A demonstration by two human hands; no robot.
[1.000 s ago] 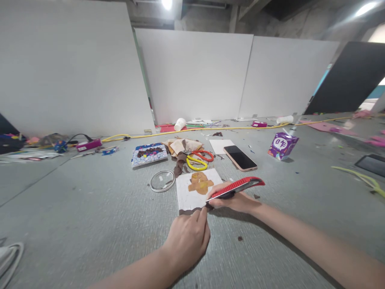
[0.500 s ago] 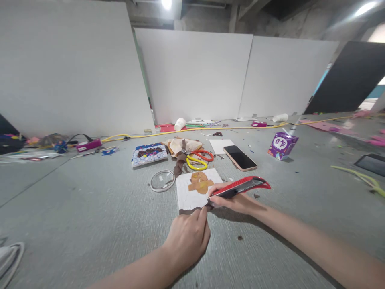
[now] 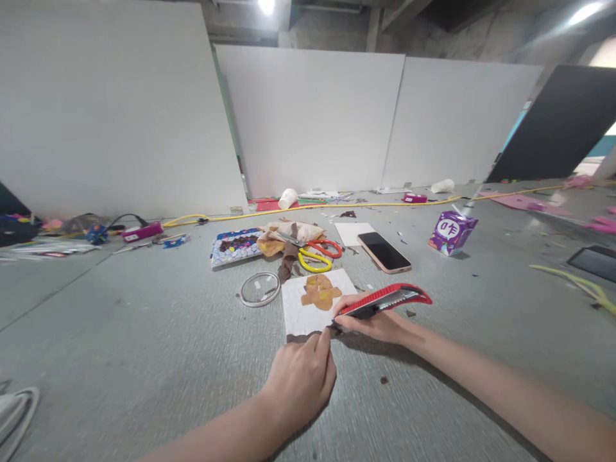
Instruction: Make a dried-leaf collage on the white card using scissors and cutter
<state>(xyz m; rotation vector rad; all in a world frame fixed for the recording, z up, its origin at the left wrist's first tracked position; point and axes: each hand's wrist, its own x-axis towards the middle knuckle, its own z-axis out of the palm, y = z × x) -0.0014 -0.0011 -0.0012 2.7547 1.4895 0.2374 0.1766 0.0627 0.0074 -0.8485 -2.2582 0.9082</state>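
The left hand [image 3: 301, 378] curls its fingers at the near edge of a flat, white, square card [image 3: 294, 308] on the grey surface; whether it pinches anything cannot be told. A ragged, dark brown strip [image 3: 299, 338] borders that edge. By the card's right side, the right hand [image 3: 375, 325] grips a red-and-black utility knife [image 3: 385, 298]. Farther up, the card bears a patchy, orange-brown shape [image 3: 320, 293], yellowish in places. Beyond lie red-and-yellow-handled scissors [image 3: 310, 244].

Two ceiling lamps [image 3: 267, 6] glare above you; your right hand [image 3: 380, 327] casts a soft shadow; toward your view's right edge, pink scraps [image 3: 604, 224] blur and stretch.
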